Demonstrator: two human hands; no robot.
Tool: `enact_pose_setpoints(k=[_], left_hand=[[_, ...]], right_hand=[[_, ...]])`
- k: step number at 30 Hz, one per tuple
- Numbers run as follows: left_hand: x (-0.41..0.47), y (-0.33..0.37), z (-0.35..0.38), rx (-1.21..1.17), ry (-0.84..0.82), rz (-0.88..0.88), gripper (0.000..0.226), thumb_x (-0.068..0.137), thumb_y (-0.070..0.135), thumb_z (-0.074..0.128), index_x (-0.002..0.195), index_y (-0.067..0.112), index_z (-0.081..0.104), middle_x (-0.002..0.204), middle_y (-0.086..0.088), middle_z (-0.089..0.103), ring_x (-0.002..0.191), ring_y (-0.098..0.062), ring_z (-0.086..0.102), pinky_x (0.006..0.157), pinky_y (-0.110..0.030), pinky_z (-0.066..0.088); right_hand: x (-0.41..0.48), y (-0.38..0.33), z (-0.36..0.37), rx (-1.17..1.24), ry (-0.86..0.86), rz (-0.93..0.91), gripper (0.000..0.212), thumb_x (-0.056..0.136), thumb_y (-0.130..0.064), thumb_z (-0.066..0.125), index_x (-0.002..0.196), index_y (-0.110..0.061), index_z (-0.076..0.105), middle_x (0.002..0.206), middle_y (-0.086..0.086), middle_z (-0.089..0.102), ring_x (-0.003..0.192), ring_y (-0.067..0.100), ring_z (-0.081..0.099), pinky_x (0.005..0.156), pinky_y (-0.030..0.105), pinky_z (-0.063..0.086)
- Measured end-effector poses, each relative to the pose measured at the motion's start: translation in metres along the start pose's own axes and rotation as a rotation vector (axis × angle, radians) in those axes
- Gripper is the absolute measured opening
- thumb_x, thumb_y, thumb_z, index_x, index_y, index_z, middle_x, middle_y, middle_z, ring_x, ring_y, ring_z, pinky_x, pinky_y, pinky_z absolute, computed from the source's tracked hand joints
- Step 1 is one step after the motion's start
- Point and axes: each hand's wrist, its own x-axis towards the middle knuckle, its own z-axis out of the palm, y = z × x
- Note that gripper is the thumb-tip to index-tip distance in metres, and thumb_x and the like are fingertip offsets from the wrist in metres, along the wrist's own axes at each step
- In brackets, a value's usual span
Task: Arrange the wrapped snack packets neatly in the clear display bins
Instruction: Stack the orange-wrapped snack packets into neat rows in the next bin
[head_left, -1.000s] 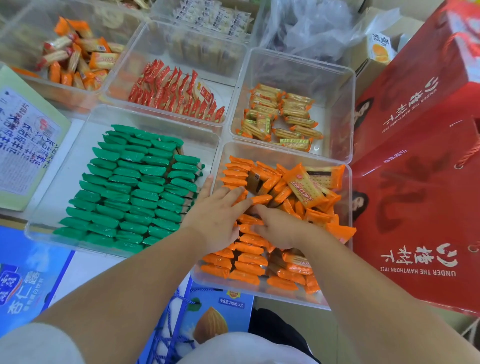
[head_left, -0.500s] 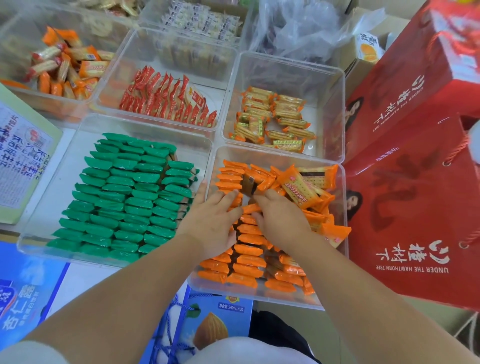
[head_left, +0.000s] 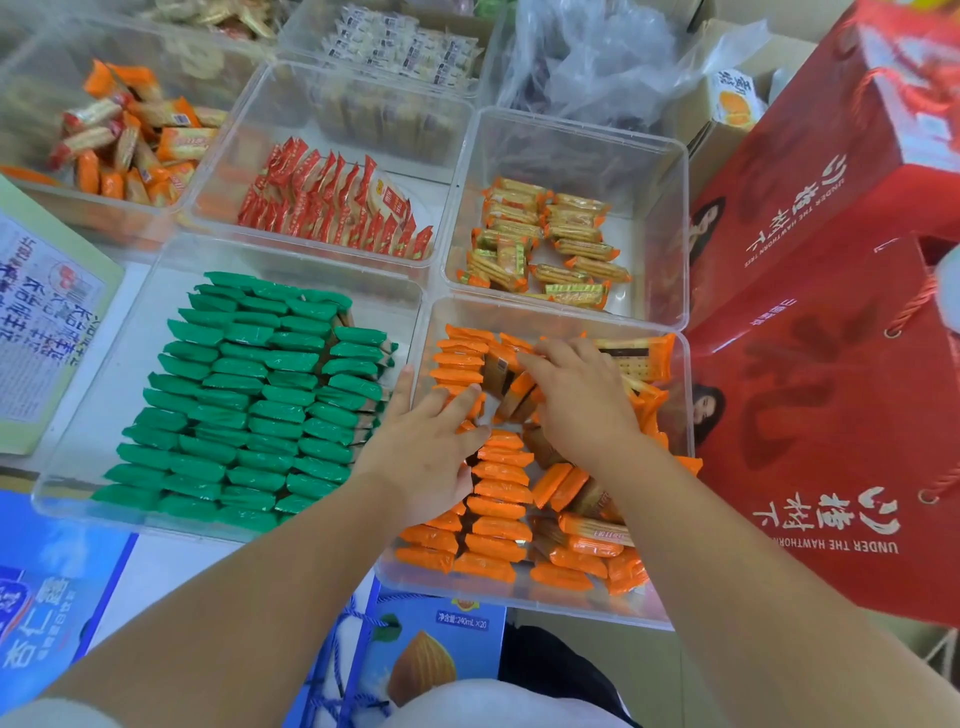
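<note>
Both hands are inside the clear bin (head_left: 545, 610) at the front right, which holds several orange snack packets (head_left: 501, 491). Packets along its left side stand in neat rows; those on the right lie loose. My left hand (head_left: 423, 447) lies flat with straight fingers pressing on the left rows. My right hand (head_left: 582, 395) reaches over the middle toward the far side, its fingers spread over tilted packets (head_left: 511, 387); whether it grips any is hidden. The clear bin (head_left: 72, 499) to the left holds green packets (head_left: 249, 395) in tidy rows.
Behind stand more clear bins: red packets (head_left: 332, 202), yellow-orange packets (head_left: 545, 244), mixed orange packets (head_left: 124, 140) and white packets (head_left: 400, 47). Red gift boxes (head_left: 831, 322) crowd the right side. Blue drink cartons (head_left: 426, 654) lie under the front edge; a printed box (head_left: 41, 317) sits left.
Both hands have moved toward the far side of the orange bin. The right hand went furthest, from the near middle to the tilted packets. The big loose packet at the top no longer shows.
</note>
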Motion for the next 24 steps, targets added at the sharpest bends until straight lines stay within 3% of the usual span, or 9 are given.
enact_pose_setpoints(k=[3,7,11,13,17,20,24], left_hand=[[0.0,0.0,-0.001,0.011,0.001,-0.003,0.053,0.093,0.054,0.046,0.145,0.043,0.044,0.165,-0.002,0.022,0.146,-0.029,0.023,0.113,-0.065,-0.019],[0.0,0.001,-0.001,0.02,0.001,-0.003,0.053,0.093,0.054,0.046,0.145,0.043,0.044,0.164,-0.002,0.023,0.146,-0.029,0.024,0.114,-0.066,-0.014],[0.0,0.0,-0.001,0.022,0.003,-0.004,0.053,0.093,0.054,0.047,0.145,0.042,0.044,0.164,-0.002,0.025,0.145,-0.029,0.025,0.112,-0.064,-0.02],[0.0,0.0,-0.001,0.021,0.006,-0.004,0.054,0.093,0.054,0.046,0.146,0.042,0.043,0.164,-0.002,0.024,0.145,-0.029,0.025,0.111,-0.063,-0.023],[0.0,0.0,-0.001,0.017,0.013,0.0,0.051,0.093,0.053,0.048,0.143,0.041,0.046,0.163,-0.003,0.026,0.145,-0.029,0.026,0.114,-0.065,-0.015],[-0.001,0.0,-0.003,0.015,0.015,0.001,0.05,0.092,0.052,0.049,0.141,0.041,0.049,0.163,-0.003,0.027,0.144,-0.029,0.027,0.113,-0.064,-0.018],[-0.001,0.0,-0.003,0.017,0.016,0.005,0.049,0.091,0.052,0.051,0.139,0.04,0.051,0.162,-0.004,0.029,0.144,-0.029,0.028,0.113,-0.064,-0.018]], right_hand=[[0.008,0.002,0.005,-0.071,-0.129,-0.069,0.064,0.084,-0.025,0.067,0.144,-0.035,0.047,0.139,-0.007,0.049,0.129,0.027,0.035,0.104,0.043,0.026],[0.014,0.007,0.001,-0.092,-0.255,-0.143,0.082,0.072,-0.044,0.076,0.146,-0.037,0.042,0.134,-0.005,0.047,0.125,0.026,0.041,0.101,0.042,0.029],[0.015,0.016,-0.003,-0.119,-0.257,-0.147,0.077,0.08,-0.018,0.07,0.146,-0.04,0.037,0.133,-0.002,0.044,0.125,0.025,0.044,0.095,0.04,0.031],[0.014,0.017,-0.004,-0.156,-0.246,-0.15,0.072,0.082,-0.014,0.066,0.143,-0.042,0.038,0.127,-0.001,0.044,0.12,0.025,0.047,0.092,0.04,0.03],[0.017,0.017,-0.007,-0.168,-0.29,-0.168,0.065,0.079,-0.023,0.07,0.134,-0.044,0.043,0.118,-0.001,0.047,0.115,0.024,0.049,0.089,0.04,0.028],[0.019,0.016,-0.011,-0.174,-0.324,-0.174,0.06,0.081,-0.034,0.068,0.134,-0.043,0.043,0.115,-0.002,0.054,0.114,0.026,0.049,0.089,0.042,0.029],[0.018,0.007,-0.009,-0.232,-0.329,-0.229,0.071,0.079,-0.042,0.075,0.138,-0.044,0.035,0.119,-0.004,0.062,0.113,0.027,0.051,0.09,0.044,0.031]])
